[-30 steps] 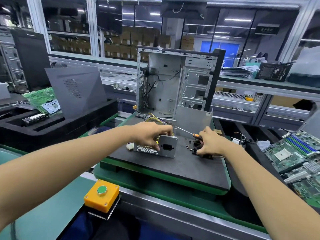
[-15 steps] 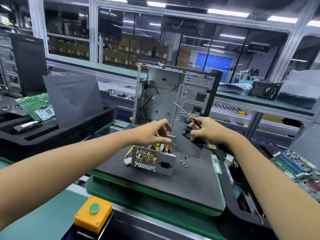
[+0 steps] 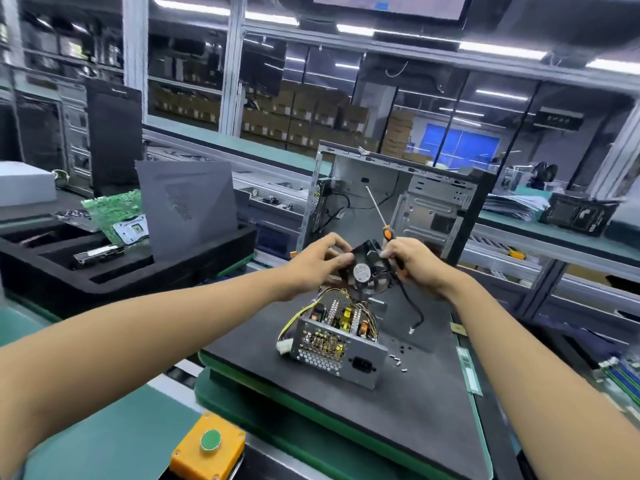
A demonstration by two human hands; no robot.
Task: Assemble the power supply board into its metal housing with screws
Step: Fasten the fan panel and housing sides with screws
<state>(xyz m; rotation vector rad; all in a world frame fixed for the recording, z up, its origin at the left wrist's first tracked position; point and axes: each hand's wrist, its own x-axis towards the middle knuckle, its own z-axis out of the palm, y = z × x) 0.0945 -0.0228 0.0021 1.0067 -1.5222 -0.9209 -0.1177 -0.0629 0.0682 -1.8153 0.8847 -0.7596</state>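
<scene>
1. A yellow push-button box with a green button (image 3: pixel 207 445) is seen by the near-left corner of the black foam-topped pallet (image 3: pixel 415 403).
2. The open silver metal power supply housing with its board inside (image 3: pixel 334 341) is set near the pallet's middle.
3. The left hand (image 3: pixel 317 259) is curled around a black cooling fan (image 3: pixel 365 270) held above the housing.
4. Small loose screws (image 3: pixel 398 360) are scattered just right of the housing.
5. The fan's other side and an orange-and-black screwdriver (image 3: pixel 382 223) are gripped by the right hand (image 3: pixel 414 259).
</scene>
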